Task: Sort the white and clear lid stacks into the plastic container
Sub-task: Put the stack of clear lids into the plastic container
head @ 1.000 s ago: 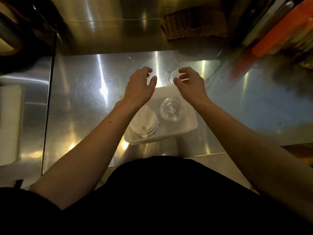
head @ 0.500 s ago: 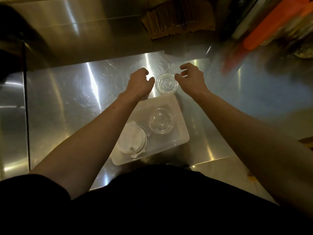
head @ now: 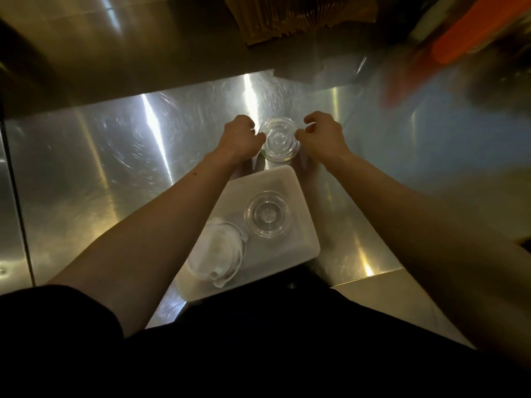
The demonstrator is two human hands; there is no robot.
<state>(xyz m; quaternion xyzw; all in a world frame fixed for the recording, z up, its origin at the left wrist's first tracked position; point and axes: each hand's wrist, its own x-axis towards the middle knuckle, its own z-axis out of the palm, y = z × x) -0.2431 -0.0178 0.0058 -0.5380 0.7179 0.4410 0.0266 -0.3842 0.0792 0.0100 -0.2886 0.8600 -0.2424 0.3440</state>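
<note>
— Beyond the plastic container's (head: 290,179) far edge, how were the hands?
— Left hand (head: 238,137) and right hand (head: 324,136) reached forward, curled fingers flanking the upright clear lid stack (head: 280,142) on the bench (head: 115,156); whether they gripped it, I cannot tell.

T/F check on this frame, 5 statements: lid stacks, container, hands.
1. A clear lid stack stands on the steel counter, outside the plastic container. True.
2. The container holds nothing. False: a white lid stack and a second clear stack sit in it.
3. The left hand and right hand flank the clear lid stack on the counter. True.
4. The right hand is inside the container. False: it is beyond the container's far end, beside the stack.
5. In the container, the white stack lies nearer the person than the clear one. True.
</note>
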